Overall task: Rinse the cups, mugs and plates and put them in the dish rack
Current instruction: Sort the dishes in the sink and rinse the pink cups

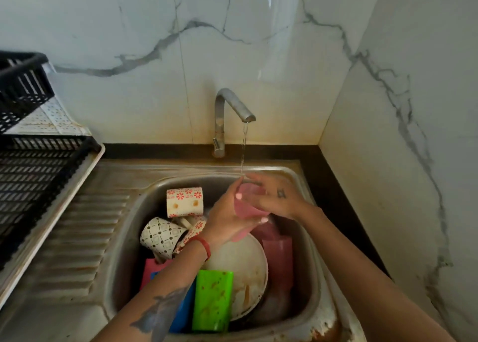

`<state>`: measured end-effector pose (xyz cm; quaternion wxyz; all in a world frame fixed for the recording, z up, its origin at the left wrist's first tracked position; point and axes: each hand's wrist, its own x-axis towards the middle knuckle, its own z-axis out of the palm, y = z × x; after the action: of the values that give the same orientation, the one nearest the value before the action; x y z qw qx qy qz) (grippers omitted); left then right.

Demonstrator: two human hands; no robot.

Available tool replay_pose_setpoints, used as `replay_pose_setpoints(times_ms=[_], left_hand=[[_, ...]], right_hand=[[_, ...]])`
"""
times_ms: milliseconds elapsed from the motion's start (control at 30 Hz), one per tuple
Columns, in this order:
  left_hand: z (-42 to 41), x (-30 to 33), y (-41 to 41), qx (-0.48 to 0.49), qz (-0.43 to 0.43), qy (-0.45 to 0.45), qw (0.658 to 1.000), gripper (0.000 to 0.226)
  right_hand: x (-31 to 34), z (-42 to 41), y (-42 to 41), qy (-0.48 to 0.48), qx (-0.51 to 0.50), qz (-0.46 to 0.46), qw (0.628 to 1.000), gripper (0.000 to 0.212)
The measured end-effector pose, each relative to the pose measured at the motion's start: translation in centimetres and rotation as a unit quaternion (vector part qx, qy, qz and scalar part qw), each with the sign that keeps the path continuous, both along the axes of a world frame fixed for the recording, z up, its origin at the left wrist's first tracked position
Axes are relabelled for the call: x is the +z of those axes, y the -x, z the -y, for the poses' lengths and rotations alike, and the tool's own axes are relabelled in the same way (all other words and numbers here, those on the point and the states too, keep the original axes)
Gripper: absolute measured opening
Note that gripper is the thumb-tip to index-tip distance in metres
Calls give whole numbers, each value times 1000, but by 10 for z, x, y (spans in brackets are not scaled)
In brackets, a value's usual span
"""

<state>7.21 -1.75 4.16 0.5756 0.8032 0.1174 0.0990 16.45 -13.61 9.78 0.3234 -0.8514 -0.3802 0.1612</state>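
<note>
green cup [212, 300] and stained plate [243, 272] lie nearest in the sink [305, 277], mugs [185, 201] behind. left hand [227, 220] grips pink cup [248, 204], right hand [274, 199] clasps its rim, under tap [227, 114] stream. black dish rack [36, 166] far left.

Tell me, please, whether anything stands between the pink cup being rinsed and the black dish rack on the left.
Nothing visible does. Both hands, left hand and right hand, hold the pink cup under the tap. Between it and the dish rack lies only the bare ribbed drainboard; the mugs sit lower, in the sink.
</note>
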Motion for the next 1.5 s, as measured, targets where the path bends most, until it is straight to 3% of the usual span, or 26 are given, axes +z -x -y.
replay_pose_setpoints(times_ms=[67, 133, 200, 267, 333, 433, 500, 567, 633, 700, 767, 833, 867, 933, 1000, 1033, 1067, 1133, 1200, 1267, 1300, 1333, 1367, 1433, 1500], left_hand=[[-10, 0, -10, 30, 10, 7, 999, 91], [-19, -3, -19, 50, 26, 16, 998, 84], [-25, -3, -28, 76, 36, 17, 996, 99], [-26, -2, -37, 102, 37, -9, 994, 107], [-25, 0, -49, 144, 67, -93, 983, 76], [-26, 5, -60, 146, 105, -141, 974, 44], [-27, 7, -65, 132, 106, -113, 979, 40], [-29, 8, -70, 128, 106, -116, 979, 48], [-35, 10, -74, 107, 101, -164, 975, 59], [-44, 14, -75, 90, 102, -198, 971, 67], [-53, 18, -76, 91, 111, -190, 971, 68], [-53, 20, -77, 108, 122, -177, 971, 63], [-48, 20, -78, 116, 125, -166, 971, 56], [-40, 18, -79, 131, 136, -128, 974, 41], [-36, 14, -78, 155, 145, -117, 970, 42], [-37, 14, -77, 159, 146, -120, 969, 45], [-41, 14, -77, 151, 150, -130, 968, 45], [-50, 14, -77, 104, 165, -193, 962, 49], [-61, 13, -78, 65, 160, -256, 951, 62], [-64, 15, -78, 61, 151, -265, 950, 71], [-63, 15, -78, 65, 161, -267, 948, 73], [-61, 15, -79, 72, 170, -269, 945, 73], [-58, 15, -80, 79, 175, -270, 943, 72], [-53, 19, -79, 89, 171, -262, 946, 65], [-53, 22, -77, 73, 168, -258, 949, 63]], right_hand=[[-4, -8, -5, -55, -23, -10, 998, 58], [-10, -15, -8, -124, -47, 32, 991, 51], [-17, -19, -10, -180, -31, 89, 979, 37], [-23, -21, -12, -174, 38, 124, 976, 41], [-28, -26, -16, -115, 101, 147, 977, 48], [-27, -39, -18, -68, 78, 55, 993, 55], [-22, -51, -13, -86, 35, -76, 993, 65], [-20, -57, -9, -129, 17, -123, 984, 70], [-16, -51, -12, -137, 67, -72, 986, 66], [-11, -38, -28, -60, 154, 73, 984, 60], [-8, -31, -49, 66, 187, 299, 933, 59], [-10, -34, -52, 58, 156, 377, 911, 54], [-11, -40, -44, 9, 116, 344, 932, 53], [-12, -60, -19, -107, 5, 136, 985, 64], [-14, -79, -3, -173, -94, -112, 974, 72], [-16, -83, -1, -202, -112, -191, 954, 67], [-18, -82, 0, -231, -88, -209, 946, 60], [-19, -63, -5, -225, 39, -70, 971, 50], [-21, -41, -30, -78, 160, 195, 964, 53], [-19, -26, -57, 153, 197, 425, 870, 56], [-18, -23, -62, 228, 199, 474, 827, 60], [-16, -26, -60, 244, 187, 476, 824, 65], [-16, -33, -52, 200, 157, 435, 864, 66], [-22, -54, -29, 17, 68, 273, 960, 51], [-18, -64, -13, -50, 34, 129, 990, 38]])
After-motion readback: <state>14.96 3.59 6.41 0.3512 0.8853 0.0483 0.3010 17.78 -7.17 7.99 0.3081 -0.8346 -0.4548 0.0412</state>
